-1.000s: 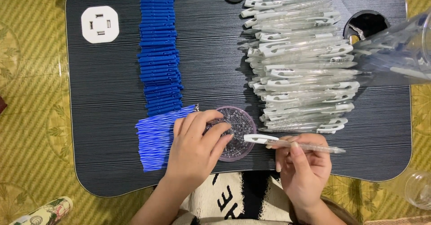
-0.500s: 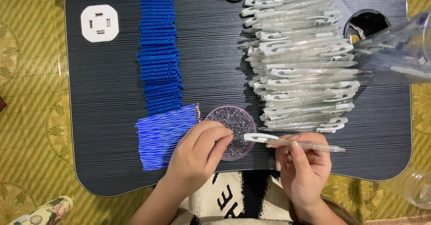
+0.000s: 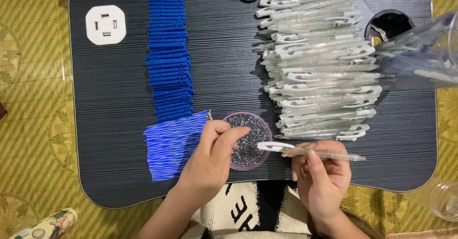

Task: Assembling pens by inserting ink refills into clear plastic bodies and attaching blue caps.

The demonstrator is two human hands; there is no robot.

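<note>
Over the small round dish (image 3: 248, 140) (full of tiny springs, seemingly), the left hand (image 3: 212, 160) pinches with curled fingers; just right of it, the right hand (image 3: 322, 177) grips a clear pen (image 3: 310, 151).

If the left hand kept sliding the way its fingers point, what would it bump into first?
The left hand points up and to the right, fingertips right at the small round dish of tiny silvery bits. It would probably meet that dish first; whether the fingers already touch its contents is hard to tell from above.

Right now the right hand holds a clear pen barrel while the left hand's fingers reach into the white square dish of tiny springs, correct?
Not quite: the dish is round and purple-rimmed, as the head view shows. The rest stands: the right hand holds the clear pen barrel, and the left hand reaches into the dish.
</note>
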